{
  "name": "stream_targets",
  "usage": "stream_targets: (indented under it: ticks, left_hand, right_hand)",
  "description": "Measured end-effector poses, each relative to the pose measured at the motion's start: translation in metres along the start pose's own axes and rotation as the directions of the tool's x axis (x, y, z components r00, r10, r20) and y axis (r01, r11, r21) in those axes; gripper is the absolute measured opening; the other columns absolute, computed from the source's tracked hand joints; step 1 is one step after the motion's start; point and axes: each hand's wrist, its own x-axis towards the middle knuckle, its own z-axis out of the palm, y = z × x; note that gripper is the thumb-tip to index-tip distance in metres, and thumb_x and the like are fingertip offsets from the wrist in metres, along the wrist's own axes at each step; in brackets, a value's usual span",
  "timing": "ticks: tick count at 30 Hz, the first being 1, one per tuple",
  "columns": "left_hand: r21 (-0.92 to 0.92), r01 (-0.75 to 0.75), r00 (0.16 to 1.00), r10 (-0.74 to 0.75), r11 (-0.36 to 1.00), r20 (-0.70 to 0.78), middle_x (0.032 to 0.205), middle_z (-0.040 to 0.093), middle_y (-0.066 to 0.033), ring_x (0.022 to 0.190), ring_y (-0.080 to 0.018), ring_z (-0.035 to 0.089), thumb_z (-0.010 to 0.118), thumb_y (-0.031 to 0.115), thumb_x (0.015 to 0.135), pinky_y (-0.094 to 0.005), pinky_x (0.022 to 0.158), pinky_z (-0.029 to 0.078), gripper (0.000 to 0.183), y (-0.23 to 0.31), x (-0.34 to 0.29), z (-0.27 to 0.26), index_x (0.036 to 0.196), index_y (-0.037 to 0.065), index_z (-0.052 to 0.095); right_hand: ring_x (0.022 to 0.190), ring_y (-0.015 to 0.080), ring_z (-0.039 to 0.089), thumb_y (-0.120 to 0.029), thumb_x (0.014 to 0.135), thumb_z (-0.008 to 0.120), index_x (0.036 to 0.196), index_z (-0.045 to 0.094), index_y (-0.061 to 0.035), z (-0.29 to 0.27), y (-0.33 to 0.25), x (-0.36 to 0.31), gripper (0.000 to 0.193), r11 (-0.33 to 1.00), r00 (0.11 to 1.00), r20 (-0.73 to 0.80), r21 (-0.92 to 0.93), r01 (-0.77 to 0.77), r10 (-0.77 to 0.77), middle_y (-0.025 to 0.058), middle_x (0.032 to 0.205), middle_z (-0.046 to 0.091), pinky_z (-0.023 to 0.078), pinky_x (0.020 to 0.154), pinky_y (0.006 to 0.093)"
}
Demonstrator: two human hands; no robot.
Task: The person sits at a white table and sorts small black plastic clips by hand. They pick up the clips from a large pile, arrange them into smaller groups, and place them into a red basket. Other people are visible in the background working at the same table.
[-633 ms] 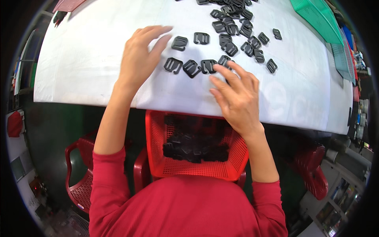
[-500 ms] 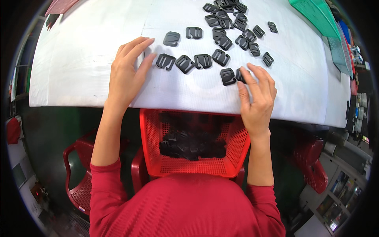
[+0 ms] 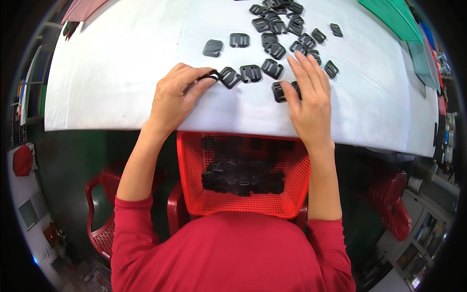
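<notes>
Between the thumb and fingers of my left hand (image 3: pixel 177 95) is a black plastic strap buckle (image 3: pixel 211 74), tipped up off the white tabletop. Beside it lie more flat slotted buckles, among them a near one (image 3: pixel 228 77), a middle one (image 3: pixel 251 73) and one further right (image 3: pixel 272 68). My right hand (image 3: pixel 311 92) hovers with fingers stretched out and apart. Its thumb is at a buckle (image 3: pixel 278 92), and a second one there is partly hidden under the hand. Two others, a greyish buckle (image 3: pixel 212 47) and a black one (image 3: pixel 239 40), lie farther back.
A loose heap of buckles (image 3: pixel 277 27) spreads across the far middle of the table (image 3: pixel 112 73). Below the near edge, a red plastic basket (image 3: pixel 233 208) holds many dark pieces. Green (image 3: pixel 394 17) and pink (image 3: pixel 85 9) baskets sit at the far corners. Dark red chairs (image 3: pixel 102 214) stand below.
My left hand has moved right and closed on the leftmost near buckle, tilting it up. My right hand has shifted slightly away from me, its fingers straightening toward the heap.
</notes>
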Motion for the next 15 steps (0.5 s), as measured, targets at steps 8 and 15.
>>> stream_targets:
  ticks: [8, 15]
  left_hand:
    - [0.179, -0.368, 0.908, 0.394, 0.912, -0.140, 0.093, 0.070, -0.0044, 0.088, -0.0208, 0.062, 0.072, 0.007, 0.080, -0.0324, 0.076, 0.051, 0.020, 0.017, 0.053, 0.012, 0.100, 0.009, 0.074]
    - [0.219, -0.612, 0.785, 0.618, 0.760, 0.044, 0.104, 0.068, -0.0046, 0.093, -0.0233, 0.060, 0.071, 0.018, 0.082, -0.0350, 0.082, 0.050, 0.026, 0.057, 0.109, 0.085, 0.105, 0.007, 0.071]
  right_hand:
    - [0.130, 0.0265, 0.046, -0.031, 0.091, 0.060, 0.122, 0.062, -0.0089, 0.008, -0.012, 0.012, 0.038, 0.990, 0.991, 0.073, -0.075, 0.122, -0.116, 0.0062, 0.129, 0.060, 0.024, 0.112, 0.0562]
    - [0.109, 0.0225, 0.059, -0.019, 0.083, 0.070, 0.104, 0.071, -0.0134, -0.013, 0.070, 0.031, 0.022, 0.951, 0.990, -0.090, -0.300, 0.076, -0.107, 0.0027, 0.105, 0.070, 0.034, 0.107, 0.0487]
